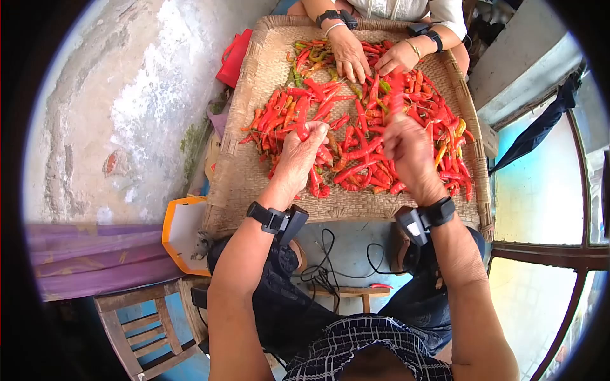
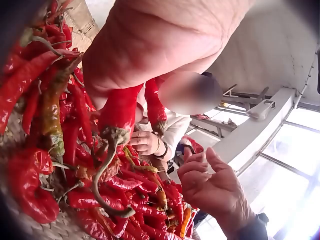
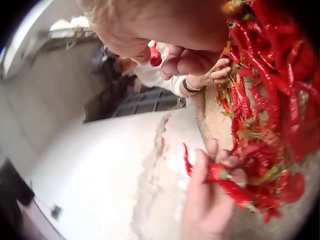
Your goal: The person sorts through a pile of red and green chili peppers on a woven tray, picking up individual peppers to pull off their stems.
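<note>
Across the woven tray [image 1: 254, 204] | mostly red peppers [image 1: 365, 168] heaped | left grip [image 1: 302, 155] pinching two peppers [image 2: 119, 109] | right grip [image 1: 410, 151] pinching one pepper [image 3: 155, 56]

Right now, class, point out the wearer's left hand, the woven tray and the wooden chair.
Left hand [image 1: 297, 159]: head view, between wrist and thumb.
Woven tray [image 1: 244, 182]: head view, bare base, lower left.
Wooden chair [image 1: 168, 325]: head view, an upright bar.
</note>
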Action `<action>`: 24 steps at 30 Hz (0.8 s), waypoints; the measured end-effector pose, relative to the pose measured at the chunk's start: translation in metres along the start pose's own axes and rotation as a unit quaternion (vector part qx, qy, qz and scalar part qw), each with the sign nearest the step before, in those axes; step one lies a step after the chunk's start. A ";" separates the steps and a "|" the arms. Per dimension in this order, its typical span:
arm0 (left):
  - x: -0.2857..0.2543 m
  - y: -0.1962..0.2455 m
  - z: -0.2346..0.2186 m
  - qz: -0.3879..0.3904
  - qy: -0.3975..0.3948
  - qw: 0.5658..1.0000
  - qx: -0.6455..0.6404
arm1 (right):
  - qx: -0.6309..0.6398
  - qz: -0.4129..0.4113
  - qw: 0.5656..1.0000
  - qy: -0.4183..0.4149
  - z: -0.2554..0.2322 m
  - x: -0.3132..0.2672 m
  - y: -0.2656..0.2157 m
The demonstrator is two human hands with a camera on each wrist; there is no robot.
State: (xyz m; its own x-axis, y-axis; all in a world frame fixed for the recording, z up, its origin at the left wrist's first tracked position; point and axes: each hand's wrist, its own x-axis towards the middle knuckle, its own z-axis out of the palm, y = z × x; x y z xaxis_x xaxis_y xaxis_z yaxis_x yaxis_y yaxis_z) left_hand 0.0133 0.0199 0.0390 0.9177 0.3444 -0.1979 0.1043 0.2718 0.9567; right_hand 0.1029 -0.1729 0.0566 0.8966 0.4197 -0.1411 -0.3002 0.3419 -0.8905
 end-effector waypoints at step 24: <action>0.005 -0.015 0.008 0.147 -0.015 0.924 0.353 | 0.052 0.017 0.994 0.092 -0.015 0.004 -0.029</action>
State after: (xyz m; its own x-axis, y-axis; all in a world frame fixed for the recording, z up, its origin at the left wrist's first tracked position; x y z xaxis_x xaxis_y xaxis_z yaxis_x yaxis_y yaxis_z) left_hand 0.0199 0.0102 0.0255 0.9553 0.2823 0.0883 0.0636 -0.4876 0.8708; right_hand 0.1206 -0.1939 0.0757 0.9267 0.2756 -0.2554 -0.3549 0.4188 -0.8358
